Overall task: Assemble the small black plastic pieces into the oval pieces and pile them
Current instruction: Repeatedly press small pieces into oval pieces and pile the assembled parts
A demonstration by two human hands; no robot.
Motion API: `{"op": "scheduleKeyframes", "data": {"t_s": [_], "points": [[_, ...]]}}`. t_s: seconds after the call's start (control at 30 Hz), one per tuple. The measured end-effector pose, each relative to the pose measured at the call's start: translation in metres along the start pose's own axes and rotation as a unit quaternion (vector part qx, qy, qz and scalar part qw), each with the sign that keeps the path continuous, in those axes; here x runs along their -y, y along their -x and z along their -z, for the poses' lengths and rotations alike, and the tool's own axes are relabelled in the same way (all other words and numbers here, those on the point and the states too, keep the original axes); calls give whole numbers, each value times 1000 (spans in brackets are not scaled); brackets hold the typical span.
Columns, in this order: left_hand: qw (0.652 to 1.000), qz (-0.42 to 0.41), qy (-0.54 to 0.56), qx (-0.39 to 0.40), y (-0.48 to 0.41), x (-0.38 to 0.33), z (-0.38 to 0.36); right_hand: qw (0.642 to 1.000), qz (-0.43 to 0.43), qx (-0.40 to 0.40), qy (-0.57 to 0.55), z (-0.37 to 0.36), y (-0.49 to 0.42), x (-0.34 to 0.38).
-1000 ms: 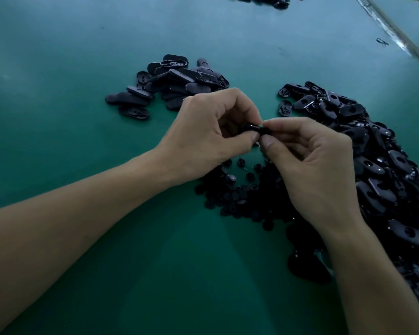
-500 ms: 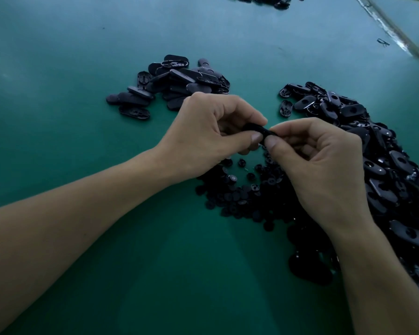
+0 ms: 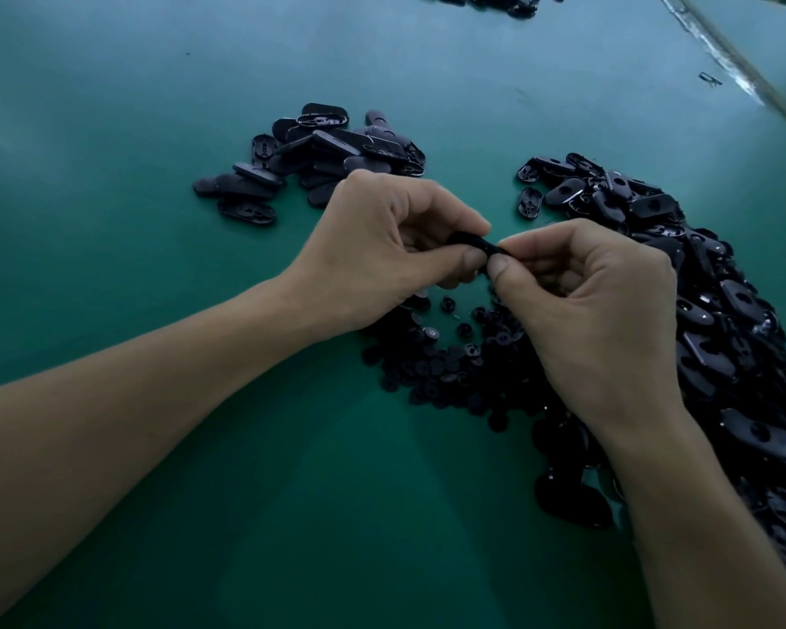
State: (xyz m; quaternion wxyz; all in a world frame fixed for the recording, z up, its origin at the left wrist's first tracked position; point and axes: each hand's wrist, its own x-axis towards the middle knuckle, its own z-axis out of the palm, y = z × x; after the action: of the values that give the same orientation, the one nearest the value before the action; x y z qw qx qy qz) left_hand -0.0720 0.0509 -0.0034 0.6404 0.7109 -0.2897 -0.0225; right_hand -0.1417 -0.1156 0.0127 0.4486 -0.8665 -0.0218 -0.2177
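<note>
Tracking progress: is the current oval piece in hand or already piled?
In hand: left hand and right hand both pinch the oval piece.

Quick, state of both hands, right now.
Left hand: closed, pinching a black plastic piece.
Right hand: closed, thumb and forefinger pinching the other end of the same piece.

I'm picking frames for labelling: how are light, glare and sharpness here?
Head view: dim, bluish light; a pale sheen on the table at upper left; the small parts under the right hand merge into one dark mass; the piece pinched between it and the left hand shows no detail; ovals at lower right blur.
</note>
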Motion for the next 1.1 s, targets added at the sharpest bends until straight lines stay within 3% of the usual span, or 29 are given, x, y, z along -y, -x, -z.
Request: {"op": "scheduleKeyframes", "data": {"t_s": [0.4, 0.7, 0.93, 1.1], "points": [[1000, 10, -11, -12, 1, 0, 1, 999, -16, 10, -34, -1, 0, 0], [999, -6, -2, -38, -2, 5, -1, 999, -19, -27, 15, -2, 0, 3], [992, -22, 41, -118, -4, 5, 2, 983, -42, -111, 140, 7, -3, 0], [976, 4, 70, -207, -9, 8, 6, 950, -116, -12, 291, 12, 0, -3]]}}
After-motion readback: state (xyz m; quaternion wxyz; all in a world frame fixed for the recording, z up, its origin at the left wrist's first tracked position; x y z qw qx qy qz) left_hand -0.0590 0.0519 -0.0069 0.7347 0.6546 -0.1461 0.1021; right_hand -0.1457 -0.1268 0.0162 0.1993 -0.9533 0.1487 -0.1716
